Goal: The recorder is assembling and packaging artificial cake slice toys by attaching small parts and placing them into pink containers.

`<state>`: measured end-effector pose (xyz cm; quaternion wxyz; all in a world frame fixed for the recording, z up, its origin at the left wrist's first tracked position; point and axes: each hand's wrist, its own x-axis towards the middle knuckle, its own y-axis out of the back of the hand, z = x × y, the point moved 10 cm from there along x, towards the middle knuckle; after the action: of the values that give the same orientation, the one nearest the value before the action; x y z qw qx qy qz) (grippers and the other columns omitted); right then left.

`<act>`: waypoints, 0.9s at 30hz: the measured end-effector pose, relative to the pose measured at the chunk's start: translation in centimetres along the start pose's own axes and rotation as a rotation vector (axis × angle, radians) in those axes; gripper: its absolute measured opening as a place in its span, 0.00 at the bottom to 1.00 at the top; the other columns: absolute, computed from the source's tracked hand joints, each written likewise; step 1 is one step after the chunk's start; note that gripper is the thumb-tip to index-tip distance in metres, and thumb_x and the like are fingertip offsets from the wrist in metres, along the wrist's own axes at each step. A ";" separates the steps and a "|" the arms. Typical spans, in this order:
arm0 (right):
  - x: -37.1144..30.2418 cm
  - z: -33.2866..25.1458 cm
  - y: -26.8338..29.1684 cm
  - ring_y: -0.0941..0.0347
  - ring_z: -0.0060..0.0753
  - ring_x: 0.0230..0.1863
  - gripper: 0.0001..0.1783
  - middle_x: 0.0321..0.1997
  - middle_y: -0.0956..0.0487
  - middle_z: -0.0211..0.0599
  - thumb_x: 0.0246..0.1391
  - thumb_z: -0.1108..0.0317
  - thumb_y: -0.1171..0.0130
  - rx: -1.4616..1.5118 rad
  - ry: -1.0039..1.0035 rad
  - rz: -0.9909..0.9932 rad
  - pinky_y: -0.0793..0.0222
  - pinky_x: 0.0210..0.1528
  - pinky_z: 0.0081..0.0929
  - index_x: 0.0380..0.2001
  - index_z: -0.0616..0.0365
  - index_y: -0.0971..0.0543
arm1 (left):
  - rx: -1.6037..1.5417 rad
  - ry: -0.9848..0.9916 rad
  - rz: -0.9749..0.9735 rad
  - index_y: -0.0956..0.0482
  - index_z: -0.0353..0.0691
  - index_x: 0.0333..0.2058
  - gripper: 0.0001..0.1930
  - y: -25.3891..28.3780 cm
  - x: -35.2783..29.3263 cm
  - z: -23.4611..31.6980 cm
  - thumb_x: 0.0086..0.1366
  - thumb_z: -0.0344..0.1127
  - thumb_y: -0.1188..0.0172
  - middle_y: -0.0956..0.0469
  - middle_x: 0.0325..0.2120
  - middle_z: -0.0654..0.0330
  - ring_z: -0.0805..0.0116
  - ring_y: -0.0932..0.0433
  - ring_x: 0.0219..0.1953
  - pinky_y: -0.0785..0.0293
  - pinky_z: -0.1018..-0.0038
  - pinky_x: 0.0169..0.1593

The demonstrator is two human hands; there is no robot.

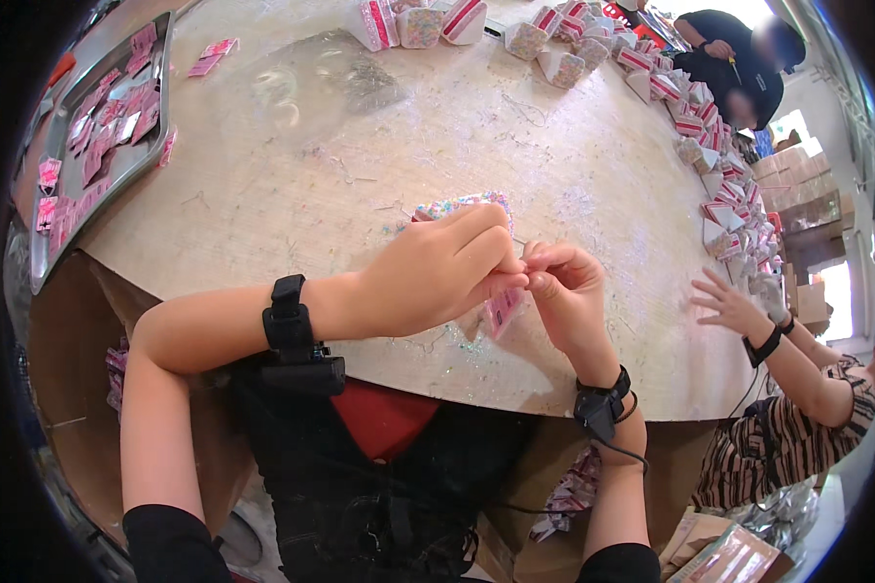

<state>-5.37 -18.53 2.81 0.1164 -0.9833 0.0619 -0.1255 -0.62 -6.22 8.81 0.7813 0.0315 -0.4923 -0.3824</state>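
My left hand (447, 257) and my right hand (571, 291) meet over the table, fingertips pinched together. What sits between the fingertips is too small and covered to make out; a thin dark line shows beside them. Behind my left hand rests a cake-slice-shaped ornament (496, 198) with a speckled, sprinkle-like top, largely hidden by the hand. A pink tag (504, 309) shows just below the fingers; whether it is joined to the ornament cannot be seen.
A metal tray (161, 126) of pink tags stands at the left, with loose tags (209, 60) beside it. Many cake-slice ornaments (561, 68) line the far and right edges. Thin wire-like loops (355, 175) and glitter dot the table (262, 223). Another person's hand (729, 303) reaches in from the right.
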 end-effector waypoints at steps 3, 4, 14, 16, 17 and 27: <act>0.6 0.8 -1.2 0.27 0.23 0.39 0.09 0.37 0.20 0.35 0.54 0.78 0.39 -0.054 -0.001 0.025 0.30 0.44 0.23 0.40 0.63 0.20 | 0.107 0.017 0.032 0.29 0.40 0.30 0.11 0.7 -1.0 -0.3 0.54 0.28 0.33 0.31 0.26 0.58 0.59 0.29 0.29 0.31 0.69 0.31; 0.7 0.2 -1.8 0.28 0.24 0.41 0.10 0.38 0.20 0.35 0.56 0.76 0.40 -0.126 0.039 0.005 0.32 0.46 0.24 0.42 0.63 0.21 | 0.102 0.016 0.035 0.29 0.40 0.30 0.11 0.7 -1.0 -0.3 0.54 0.28 0.33 0.31 0.26 0.58 0.59 0.29 0.29 0.31 0.69 0.31; -0.5 -0.5 -1.9 0.33 0.23 0.32 0.05 0.30 0.24 0.34 0.60 0.74 0.47 -0.544 0.116 -0.049 0.38 0.39 0.22 0.31 0.63 0.24 | 0.143 -0.085 0.045 0.28 0.43 0.29 0.13 0.4 -1.0 0.2 0.51 0.32 0.30 0.29 0.28 0.61 0.63 0.28 0.30 0.30 0.70 0.29; -0.6 0.2 -1.6 0.33 0.22 0.30 0.05 0.29 0.25 0.33 0.60 0.74 0.47 -0.484 0.055 -0.079 0.38 0.35 0.21 0.31 0.62 0.24 | 0.167 -0.086 0.014 0.28 0.43 0.30 0.14 0.4 -0.7 0.3 0.50 0.33 0.29 0.28 0.29 0.62 0.64 0.27 0.30 0.30 0.71 0.28; -0.7 0.8 -1.7 0.34 0.21 0.27 0.05 0.28 0.25 0.32 0.60 0.74 0.48 -0.431 -0.003 -0.109 0.39 0.31 0.20 0.32 0.62 0.23 | 0.217 -0.130 0.023 0.27 0.44 0.31 0.14 0.5 -0.4 0.9 0.50 0.35 0.30 0.28 0.29 0.63 0.65 0.27 0.31 0.29 0.72 0.29; -1.4 1.3 -2.2 0.34 0.18 0.26 0.07 0.25 0.25 0.30 0.57 0.70 0.44 -0.208 -0.264 -0.280 0.40 0.27 0.19 0.28 0.62 0.23 | 0.149 -0.304 -0.020 0.22 0.49 0.41 0.17 -0.1 -0.9 1.9 0.50 0.37 0.32 0.24 0.35 0.69 0.68 0.25 0.34 0.25 0.76 0.34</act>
<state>-6.23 -15.96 1.82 0.0028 -0.9969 -0.0784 -0.0035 -2.34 -5.11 9.09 0.6893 0.0360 -0.6317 -0.3528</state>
